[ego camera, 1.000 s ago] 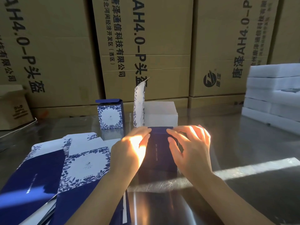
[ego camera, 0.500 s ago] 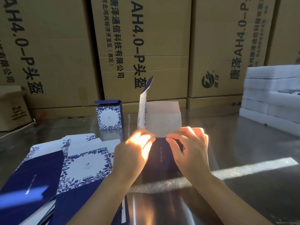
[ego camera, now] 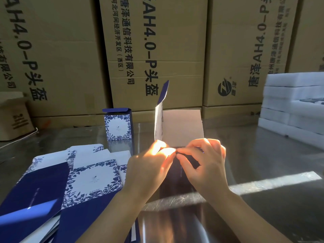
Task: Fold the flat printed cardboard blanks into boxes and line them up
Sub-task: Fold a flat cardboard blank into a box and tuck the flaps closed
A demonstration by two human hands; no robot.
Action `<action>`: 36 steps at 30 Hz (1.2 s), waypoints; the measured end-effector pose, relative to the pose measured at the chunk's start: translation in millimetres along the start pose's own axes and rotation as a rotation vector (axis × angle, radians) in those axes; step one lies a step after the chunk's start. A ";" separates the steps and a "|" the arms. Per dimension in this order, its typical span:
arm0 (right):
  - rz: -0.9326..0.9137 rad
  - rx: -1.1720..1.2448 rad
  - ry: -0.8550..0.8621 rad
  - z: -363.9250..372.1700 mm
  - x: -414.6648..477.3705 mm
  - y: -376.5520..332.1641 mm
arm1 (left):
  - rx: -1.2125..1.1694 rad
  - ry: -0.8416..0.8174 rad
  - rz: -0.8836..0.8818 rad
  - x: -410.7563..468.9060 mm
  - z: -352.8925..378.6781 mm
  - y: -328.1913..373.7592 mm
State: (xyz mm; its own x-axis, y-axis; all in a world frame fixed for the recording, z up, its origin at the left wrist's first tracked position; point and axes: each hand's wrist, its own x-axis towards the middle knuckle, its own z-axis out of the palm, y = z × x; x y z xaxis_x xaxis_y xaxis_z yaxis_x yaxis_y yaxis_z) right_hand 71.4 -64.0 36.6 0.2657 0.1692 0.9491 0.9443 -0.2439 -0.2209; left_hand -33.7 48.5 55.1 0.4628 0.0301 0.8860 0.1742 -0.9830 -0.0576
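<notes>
A half-folded blue and white box (ego camera: 182,127) lies on the shiny table in front of me, its white inner panel and a floral side flap standing upright. My left hand (ego camera: 150,165) and my right hand (ego camera: 205,163) meet at its near top edge, fingers curled and pinching the dark blue panel there. One finished floral box (ego camera: 117,126) stands upright behind and to the left. A pile of flat printed blanks (ego camera: 57,183) lies at my left.
Large brown shipping cartons (ego camera: 157,50) form a wall behind the table. White foam trays (ego camera: 294,102) are stacked at the right. A small brown carton (ego camera: 14,118) sits at far left. The metal table (ego camera: 263,155) runs right of my hands.
The white panel and side flap have risen more upright. Both hands moved up from lying on the dark panel and now pinch its top edge with fingertips together.
</notes>
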 end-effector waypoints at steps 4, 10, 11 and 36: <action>0.012 0.001 -0.020 0.0 0.9 0.1 | -0.003 0.090 0.052 1.8 -0.3 -3.5; -0.005 0.003 -0.029 -0.4 1.6 1.3 | 0.154 -0.006 0.119 5.8 -4.9 -9.3; 0.000 0.001 -0.034 -0.5 1.7 1.7 | 0.155 -0.006 0.124 6.3 -6.0 -11.0; -0.017 0.006 -0.027 -0.3 -2.5 1.7 | 0.166 -0.044 0.150 10.1 -7.2 -4.2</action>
State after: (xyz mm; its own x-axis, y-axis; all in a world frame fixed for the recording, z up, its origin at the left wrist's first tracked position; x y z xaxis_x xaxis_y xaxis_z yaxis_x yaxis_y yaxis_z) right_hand 72.3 -65.1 33.9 0.2544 0.1991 0.9464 0.9500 -0.2345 -0.2060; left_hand -36.1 51.6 67.6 0.5310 -0.1030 0.8411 0.2398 -0.9338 -0.2657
